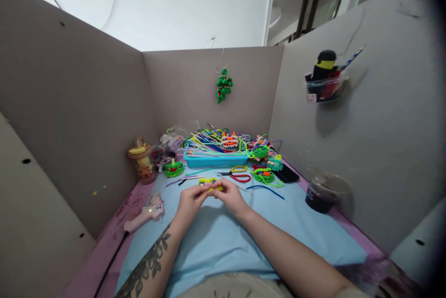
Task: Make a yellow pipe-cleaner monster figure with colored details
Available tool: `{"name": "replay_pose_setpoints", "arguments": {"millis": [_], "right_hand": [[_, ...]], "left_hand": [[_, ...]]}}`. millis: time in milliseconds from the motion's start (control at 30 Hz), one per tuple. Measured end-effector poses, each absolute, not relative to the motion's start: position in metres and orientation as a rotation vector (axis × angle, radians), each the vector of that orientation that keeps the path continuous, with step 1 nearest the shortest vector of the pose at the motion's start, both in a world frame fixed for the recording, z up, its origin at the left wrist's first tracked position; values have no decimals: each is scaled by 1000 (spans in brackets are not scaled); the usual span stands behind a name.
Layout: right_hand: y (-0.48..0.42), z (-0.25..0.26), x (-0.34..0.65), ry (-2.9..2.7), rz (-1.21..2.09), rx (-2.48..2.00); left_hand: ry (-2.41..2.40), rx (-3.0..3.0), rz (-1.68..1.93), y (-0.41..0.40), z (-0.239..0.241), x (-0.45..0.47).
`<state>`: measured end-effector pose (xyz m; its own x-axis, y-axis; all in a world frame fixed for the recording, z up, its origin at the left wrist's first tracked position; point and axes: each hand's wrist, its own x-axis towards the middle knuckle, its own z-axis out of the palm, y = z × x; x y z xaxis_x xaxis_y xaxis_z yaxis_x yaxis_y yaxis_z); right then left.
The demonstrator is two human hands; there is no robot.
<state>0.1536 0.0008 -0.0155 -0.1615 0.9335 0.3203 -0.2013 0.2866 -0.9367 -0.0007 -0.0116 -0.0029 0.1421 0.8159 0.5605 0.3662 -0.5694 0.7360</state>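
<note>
Both hands meet over the blue cloth [205, 237] near the table's middle. Between the fingertips of my left hand [192, 199] and my right hand [230, 196] is a small yellow pipe-cleaner piece [208, 181], partly hidden by the fingers. Just beyond it lie scissors [237, 175] with one yellow and one red handle loop. A dark blue pipe cleaner [266, 189] rests to the right of my right hand. On the far left sits a green pipe-cleaner figure [173, 168] with eyes. Another green figure [264, 175] with an orange part lies to the right of the scissors.
At the back, a turquoise tray [216, 162] holds many pipe cleaners. A pink glue gun [144, 216] and a lidded drink cup [142, 163] stand left. To the right are a black phone [287, 173] and a dark-bottomed tub [321, 195]. Grey partitions [209, 112] surround the table.
</note>
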Motion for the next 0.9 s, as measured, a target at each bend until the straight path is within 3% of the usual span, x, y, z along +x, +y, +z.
{"name": "replay_pose_setpoints", "arguments": {"millis": [133,333,433,533,733,900], "right_hand": [[0,-18,153,-1376,1086,-739],[-7,-15,156,-1649,546,-687],[-9,-13,158,-1737,440,-605],[-8,-14,158,-1722,517,-673],[5,-25,157,-1497,1124,-777],[8,-27,156,-1423,1239,-749]], "left_hand": [[1130,1622,1307,-14,2,3],[995,1185,1162,-13,0,4],[938,1083,1123,-12,-3,2],[939,1150,1169,-12,-2,1],[1069,1488,1309,-13,2,3],[1084,1577,1329,-11,-2,3]]}}
